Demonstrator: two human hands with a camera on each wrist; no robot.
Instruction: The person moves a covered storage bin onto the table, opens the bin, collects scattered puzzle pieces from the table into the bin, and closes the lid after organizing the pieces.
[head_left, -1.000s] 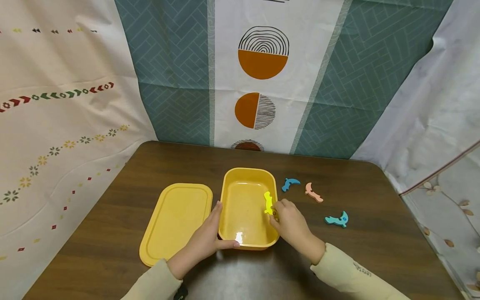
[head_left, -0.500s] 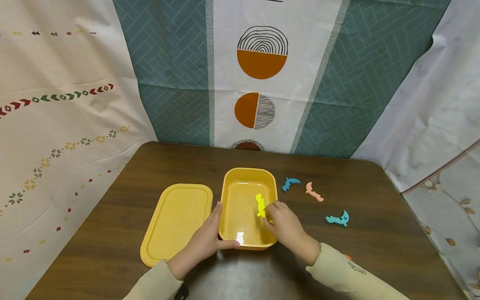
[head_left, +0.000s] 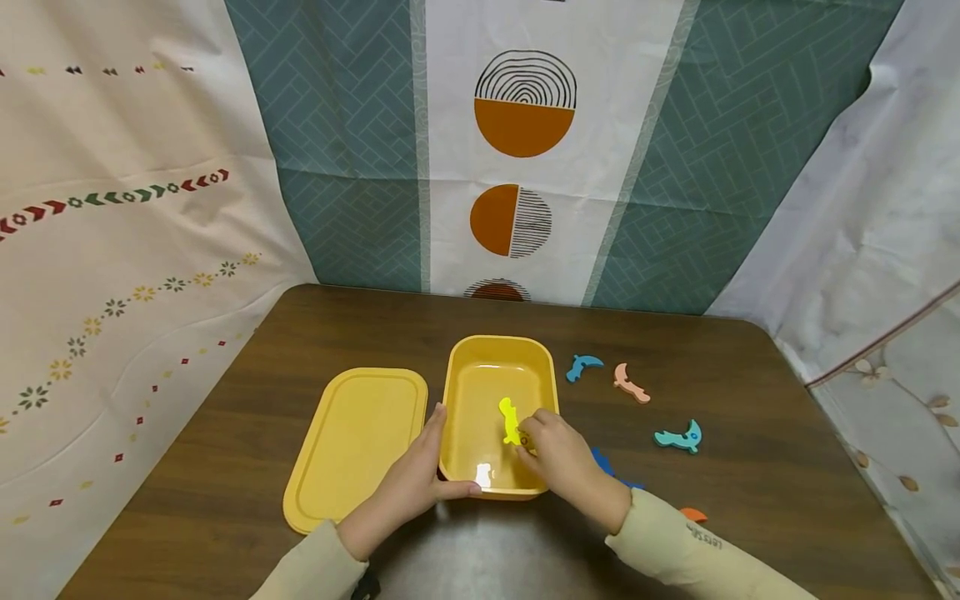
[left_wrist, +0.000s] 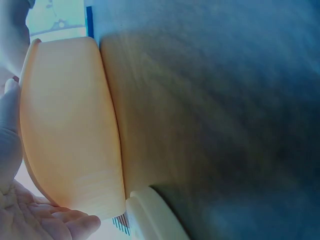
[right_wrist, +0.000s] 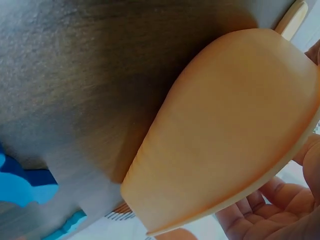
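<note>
A yellow plastic box stands on the table without a lid. My left hand rests at its near left corner, fingers straight along the outer left side and thumb laid on the near rim. Over the right part of the box, my right hand pinches a bright yellow toy piece, flat with a wavy outline. Part of this piece is hidden behind the fingers. In the right wrist view the box's outer wall hides the piece, and the right hand's fingers show beyond the rim.
The box's yellow lid lies flat on the left. Similar pieces lie on the right: light blue, pink, teal, dark blue and orange. The right arm partly covers the last two. Fabric hangs behind the table.
My right hand has moved left and slightly nearer with the yellow piece, from the right wall further over the box. The dark blue and orange pieces have come into view. My left hand stays put.
</note>
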